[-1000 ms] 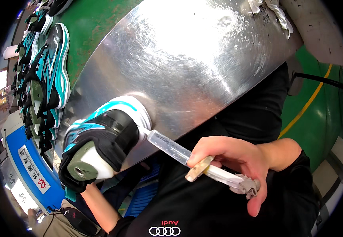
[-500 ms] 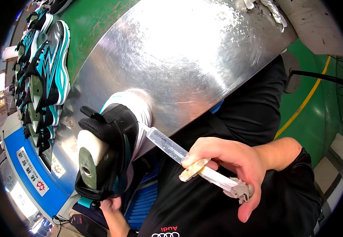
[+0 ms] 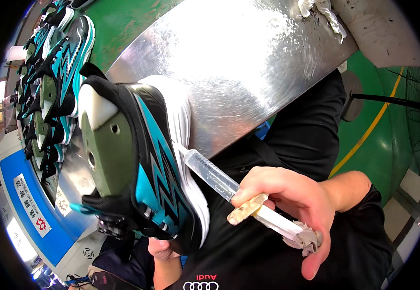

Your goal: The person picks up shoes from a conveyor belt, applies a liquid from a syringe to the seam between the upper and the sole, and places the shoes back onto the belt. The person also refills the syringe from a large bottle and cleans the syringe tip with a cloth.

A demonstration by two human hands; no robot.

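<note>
A teal and black sports shoe [image 3: 142,164] with a white sole sits on an olive green last, raised close to the camera and turned heel-up. My left hand [image 3: 164,249] holds it from underneath; only a few fingers show below the shoe. In my right hand [image 3: 292,203] is a clear plastic syringe [image 3: 219,179] with a white plunger and a glue-crusted flange. The syringe tip touches the white sole edge at the shoe's side.
A shiny metal worktable [image 3: 248,63] fills the upper middle. A row of several matching teal shoes on lasts [image 3: 55,87] lies along a green belt at the left. A white rag [image 3: 318,9] lies at the table's far edge. Green floor with a yellow line [image 3: 369,130] is at the right.
My left hand has lifted the shoe off the table toward the camera and turned it. The syringe in my right hand has stayed at the sole edge.
</note>
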